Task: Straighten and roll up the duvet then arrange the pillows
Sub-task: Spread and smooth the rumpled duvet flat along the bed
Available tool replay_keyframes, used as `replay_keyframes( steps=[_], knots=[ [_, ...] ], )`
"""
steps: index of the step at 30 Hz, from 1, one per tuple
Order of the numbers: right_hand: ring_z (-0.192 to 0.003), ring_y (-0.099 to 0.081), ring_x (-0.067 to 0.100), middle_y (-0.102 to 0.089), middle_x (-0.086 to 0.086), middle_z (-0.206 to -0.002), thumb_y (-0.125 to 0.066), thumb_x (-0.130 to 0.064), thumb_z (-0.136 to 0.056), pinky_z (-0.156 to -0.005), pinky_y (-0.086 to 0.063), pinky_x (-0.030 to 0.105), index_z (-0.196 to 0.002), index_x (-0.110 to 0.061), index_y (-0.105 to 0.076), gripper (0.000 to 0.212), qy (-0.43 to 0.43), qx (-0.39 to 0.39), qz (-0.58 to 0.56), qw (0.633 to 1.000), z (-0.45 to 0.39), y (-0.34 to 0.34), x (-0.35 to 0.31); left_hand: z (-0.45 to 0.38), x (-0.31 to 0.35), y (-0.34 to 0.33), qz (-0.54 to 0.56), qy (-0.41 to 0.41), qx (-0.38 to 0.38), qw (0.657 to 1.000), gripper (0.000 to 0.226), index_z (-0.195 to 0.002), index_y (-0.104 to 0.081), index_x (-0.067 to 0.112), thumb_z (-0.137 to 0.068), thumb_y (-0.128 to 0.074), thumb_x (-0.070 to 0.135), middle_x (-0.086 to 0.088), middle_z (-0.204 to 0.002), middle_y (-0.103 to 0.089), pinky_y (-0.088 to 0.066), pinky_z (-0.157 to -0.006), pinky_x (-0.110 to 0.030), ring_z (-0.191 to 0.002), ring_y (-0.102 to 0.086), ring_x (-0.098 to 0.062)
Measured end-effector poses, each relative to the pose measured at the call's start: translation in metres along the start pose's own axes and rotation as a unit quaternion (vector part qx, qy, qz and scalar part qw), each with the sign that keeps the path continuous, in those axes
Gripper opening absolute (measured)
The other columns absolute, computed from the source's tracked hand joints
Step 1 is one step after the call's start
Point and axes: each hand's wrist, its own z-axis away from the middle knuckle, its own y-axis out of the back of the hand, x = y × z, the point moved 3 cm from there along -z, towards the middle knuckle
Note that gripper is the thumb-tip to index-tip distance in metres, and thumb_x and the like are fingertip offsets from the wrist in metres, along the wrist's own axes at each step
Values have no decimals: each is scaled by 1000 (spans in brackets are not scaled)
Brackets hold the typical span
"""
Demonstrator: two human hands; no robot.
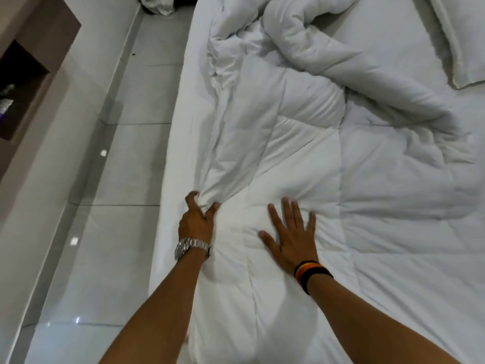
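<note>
A white quilted duvet (328, 166) lies rumpled across the bed, flatter near me and bunched into thick folds toward the far end. My left hand (196, 219), with a metal watch on the wrist, pinches a fold of the duvet near the bed's left edge. Flat on the duvet just to the right rests my right hand (291, 232), fingers spread, with a striped band on the wrist. A white pillow (462, 40) lies at the top right corner, partly cut off by the frame.
The bed's white sheet (181, 106) shows along its left side. A glossy white tiled floor (105, 206) runs left of the bed beside a white wall with a brown recessed shelf (23, 82). Crumpled white fabric (157, 3) lies on the floor at the top.
</note>
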Motion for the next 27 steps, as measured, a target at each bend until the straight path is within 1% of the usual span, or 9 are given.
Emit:
replay_keyframes(
  steps=[3,5,7,9,12,16,20,24,27],
  knots=[
    [-162,19,27,24,3,-175,-1,-81,-95,-123,11,68,-168,-39,7,84,-45,-5,25,999,-10,-14,-11,-16,-16,-6,-16,23,-54,998,87,-157,-22,35,-89,-56,76,-9,-106,-74,-46,-58,-31,-76,-67,-28],
    [-163,17,28,19,4,-176,-2,-81,-95,-122,10,70,-168,-39,7,84,-92,3,23,995,-13,-14,-23,-23,-12,-7,12,19,-100,995,95,-161,-13,37,-88,-58,77,-6,-132,-68,-55,-80,-38,-103,-70,-32],
    [-162,18,28,20,4,-176,0,-82,-93,-122,10,70,-167,-40,10,85,-140,6,-1,990,-19,-12,-40,-36,-1,-3,65,-8,-140,988,104,-164,-9,34,-85,-64,75,-3,-155,-53,-51,-100,-42,-126,-63,-30],
    [-162,19,27,22,4,-176,-1,-82,-94,-123,10,70,-166,-40,13,85,-171,16,-30,985,-27,-8,-63,-58,16,1,111,-36,-173,978,113,-166,-7,28,-84,-71,70,-3,-167,-38,-44,-113,-42,-143,-49,-28],
    [-162,18,27,21,3,-176,-7,-79,-97,-124,9,68,-167,-40,13,83,-205,3,-56,977,-30,-6,-89,-89,47,3,144,-28,-216,965,122,-167,0,26,-81,-77,66,-7,-172,-25,-34,-122,-42,-154,-34,-29],
    [-163,18,27,19,4,-176,-10,-77,-99,-124,7,69,-167,-38,11,81,-231,20,-92,968,-26,6,-113,-113,84,17,139,-41,-248,958,123,-166,7,30,-82,-75,68,-10,-173,-20,-32,-122,-51,-155,-30,-34],
    [-163,18,25,18,3,-177,-7,-78,-97,-125,8,67,-167,-41,10,81,-239,115,-135,955,-60,52,-126,-149,124,28,120,-86,-235,961,124,-167,5,28,-80,-72,74,-11,-172,-22,-27,-123,-58,-155,-28,-37],
    [-163,15,25,15,2,-177,-13,-73,-102,-126,8,67,-168,-40,7,76,-256,170,-141,941,-125,89,-123,-200,168,16,108,-91,-259,955,136,-166,4,30,-68,-73,84,-11,-170,-29,-30,-122,-56,-151,-36,-38],
    [-163,14,25,14,2,-178,-16,-67,-106,-126,6,67,-168,-39,5,72,-311,168,-151,923,-179,91,-115,-233,202,-16,188,-65,-330,923,140,-165,9,30,-68,-81,75,-10,-167,-34,-37,-117,-40,-147,-43,-32]
  ],
)
